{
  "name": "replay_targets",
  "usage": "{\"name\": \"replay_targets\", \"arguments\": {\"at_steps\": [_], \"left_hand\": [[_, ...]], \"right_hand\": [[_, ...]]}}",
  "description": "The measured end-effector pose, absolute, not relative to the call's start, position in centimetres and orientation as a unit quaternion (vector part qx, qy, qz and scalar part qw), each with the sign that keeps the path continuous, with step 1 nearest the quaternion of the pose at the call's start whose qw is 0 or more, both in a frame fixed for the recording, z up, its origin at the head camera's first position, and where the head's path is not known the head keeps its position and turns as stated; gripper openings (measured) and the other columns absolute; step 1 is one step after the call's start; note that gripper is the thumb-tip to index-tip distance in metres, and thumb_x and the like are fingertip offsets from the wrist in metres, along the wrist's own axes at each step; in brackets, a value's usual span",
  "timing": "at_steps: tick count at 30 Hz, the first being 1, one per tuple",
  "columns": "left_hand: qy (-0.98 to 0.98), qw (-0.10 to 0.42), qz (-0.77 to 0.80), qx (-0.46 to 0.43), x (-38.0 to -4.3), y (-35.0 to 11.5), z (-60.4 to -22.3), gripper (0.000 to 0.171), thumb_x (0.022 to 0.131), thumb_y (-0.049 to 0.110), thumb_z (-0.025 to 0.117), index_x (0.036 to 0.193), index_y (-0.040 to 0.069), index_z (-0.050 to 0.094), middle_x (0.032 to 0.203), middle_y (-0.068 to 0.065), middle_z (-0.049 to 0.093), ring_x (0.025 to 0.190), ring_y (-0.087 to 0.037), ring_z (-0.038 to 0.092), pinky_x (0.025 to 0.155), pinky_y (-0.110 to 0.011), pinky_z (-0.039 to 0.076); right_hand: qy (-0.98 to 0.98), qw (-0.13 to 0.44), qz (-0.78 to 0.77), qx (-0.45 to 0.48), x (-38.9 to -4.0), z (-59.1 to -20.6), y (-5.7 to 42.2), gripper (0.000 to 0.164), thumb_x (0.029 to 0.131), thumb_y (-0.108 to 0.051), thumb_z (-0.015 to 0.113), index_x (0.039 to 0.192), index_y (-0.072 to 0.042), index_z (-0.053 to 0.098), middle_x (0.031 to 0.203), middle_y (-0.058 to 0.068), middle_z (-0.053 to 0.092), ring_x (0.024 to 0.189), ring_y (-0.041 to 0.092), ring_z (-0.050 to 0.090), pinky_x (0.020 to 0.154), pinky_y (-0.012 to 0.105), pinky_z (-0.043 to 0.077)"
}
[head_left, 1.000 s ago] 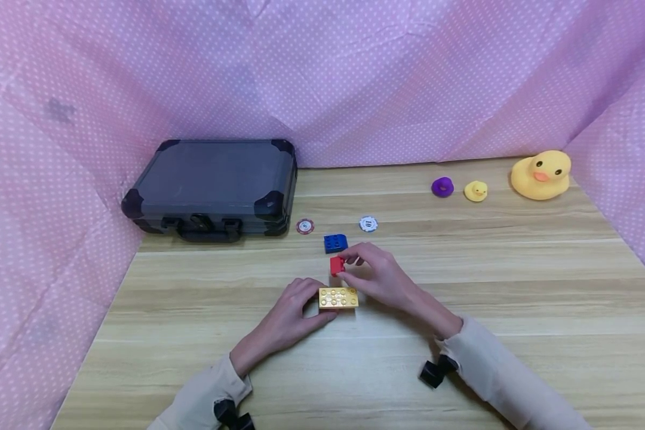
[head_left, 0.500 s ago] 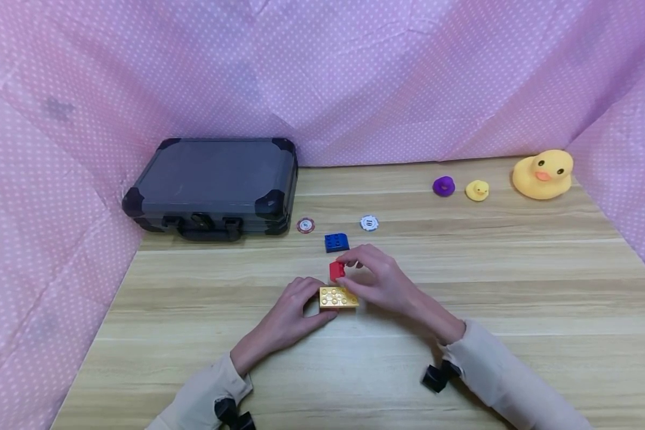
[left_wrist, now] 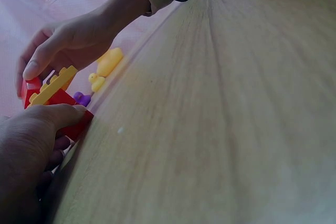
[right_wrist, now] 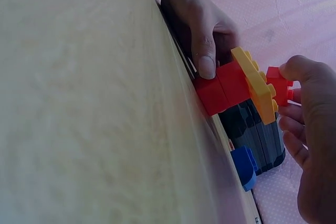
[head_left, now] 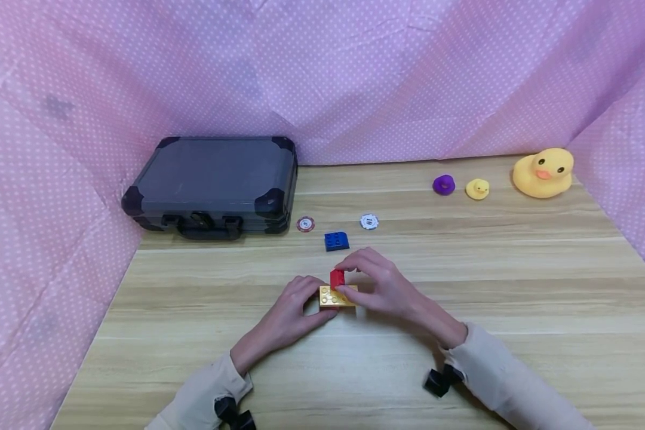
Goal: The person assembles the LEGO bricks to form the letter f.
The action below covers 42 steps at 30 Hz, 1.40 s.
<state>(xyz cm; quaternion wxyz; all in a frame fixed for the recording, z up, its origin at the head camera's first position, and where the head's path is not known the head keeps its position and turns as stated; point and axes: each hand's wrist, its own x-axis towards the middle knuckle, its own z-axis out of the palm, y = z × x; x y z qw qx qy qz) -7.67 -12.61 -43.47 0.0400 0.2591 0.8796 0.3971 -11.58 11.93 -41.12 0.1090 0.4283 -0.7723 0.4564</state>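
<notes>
My left hand (head_left: 292, 313) grips a small stack on the table: red bricks (right_wrist: 223, 88) below, a yellow brick plate (head_left: 329, 298) with studs on top. Thumb and fingers hold the red part from the sides, as the right wrist view shows. With thumb and fingertips my right hand (head_left: 384, 285) pinches a small red brick (head_left: 337, 279) at the yellow plate's studded top, on its far side. In the right wrist view that brick lies right against the studs; whether it is pressed down onto them I cannot tell. Just beyond sits a blue brick (head_left: 336, 241).
A dark grey hard case (head_left: 215, 185) stands at the back left. A red-rimmed chip (head_left: 305, 224) and a white chip (head_left: 369, 221) lie behind the blue brick. At the back right are a purple duck (head_left: 444, 185), a small yellow duck (head_left: 477, 189) and a large yellow duck (head_left: 543, 173).
The right hand has brought the red brick down and toward me, from behind the yellow plate to its top. My left hand has kept its hold on the stack.
</notes>
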Motion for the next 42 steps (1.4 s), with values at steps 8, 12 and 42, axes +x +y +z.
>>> {"name": "replay_targets", "arguments": {"at_steps": [8,12,42], "left_hand": [[0.879,0.041,0.397,0.26,-7.7,-12.6,-43.39,0.039,0.091,0.03,0.083,0.125,0.018,0.069,0.121,0.006,0.066,0.112,-0.013,0.053,0.096,-0.042,0.049],[0.879,0.042,0.398,0.26,-7.69,-12.61,-43.39,0.038,0.091,0.029,0.083,0.125,0.017,0.069,0.12,0.006,0.065,0.112,-0.013,0.053,0.096,-0.042,0.048],[0.879,0.038,0.395,0.266,-7.72,-12.61,-43.36,0.037,0.092,0.027,0.082,0.125,0.016,0.068,0.119,0.006,0.065,0.111,-0.014,0.053,0.096,-0.042,0.048]], "right_hand": [[-0.767,0.112,0.451,0.443,-11.34,-41.05,11.91,0.038,0.083,-0.005,0.084,0.118,-0.007,0.07,0.117,0.003,0.069,0.109,0.02,0.062,0.095,0.034,0.053],[-0.764,0.105,0.452,0.448,-11.19,-41.0,11.89,0.036,0.085,-0.008,0.085,0.117,-0.008,0.07,0.117,0.001,0.068,0.109,0.018,0.061,0.095,0.031,0.052],[-0.762,0.103,0.442,0.463,-10.74,-41.13,11.74,0.038,0.087,-0.01,0.084,0.122,-0.007,0.069,0.117,0.002,0.065,0.108,0.019,0.058,0.092,0.032,0.053]]}}
